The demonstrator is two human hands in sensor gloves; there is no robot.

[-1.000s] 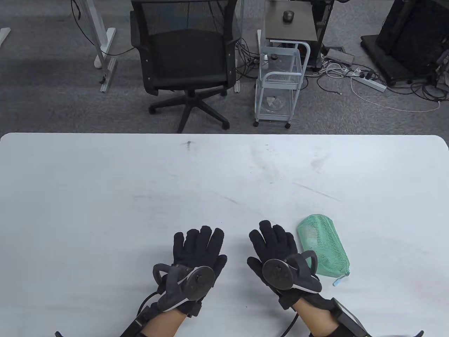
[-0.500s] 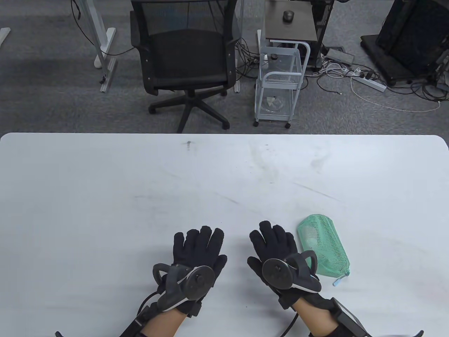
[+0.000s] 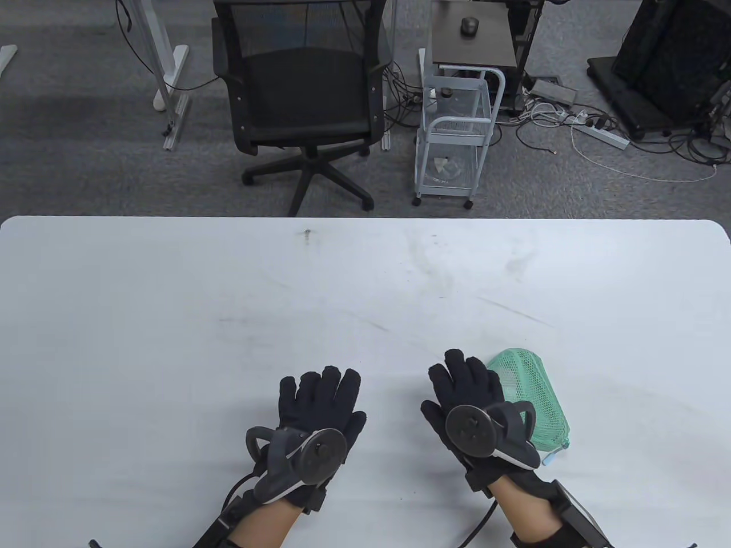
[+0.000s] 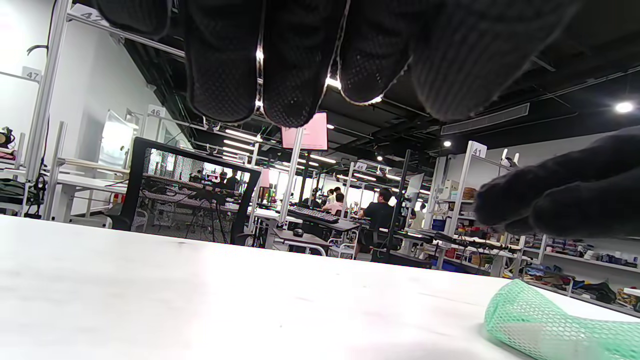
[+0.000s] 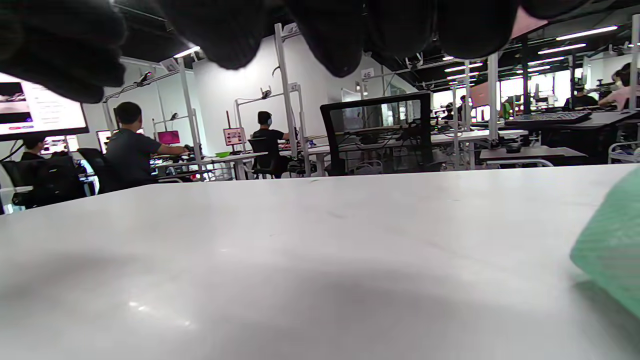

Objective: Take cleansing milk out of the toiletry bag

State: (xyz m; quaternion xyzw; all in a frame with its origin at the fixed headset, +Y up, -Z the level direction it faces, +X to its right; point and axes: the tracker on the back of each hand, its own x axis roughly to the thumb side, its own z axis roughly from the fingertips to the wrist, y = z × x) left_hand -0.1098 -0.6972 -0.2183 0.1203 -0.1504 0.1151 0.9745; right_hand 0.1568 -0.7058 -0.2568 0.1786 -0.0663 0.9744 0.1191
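Note:
A green mesh toiletry bag lies on the white table at the near right, its zip pull at the near end. A pale item shows dimly through the mesh; I cannot tell what it is. My right hand hovers flat and open just left of the bag, its edge overlapping the bag's left side. My left hand is flat, open and empty, left of the right hand. The bag also shows in the left wrist view and at the right edge of the right wrist view.
A black office chair and a white wire trolley stand on the floor beyond the table's far edge. Cables and a power strip lie on the floor at the back right.
My right hand has moved right and a little forward, up against the bag's left side. My left hand has barely shifted. The bag has not moved.

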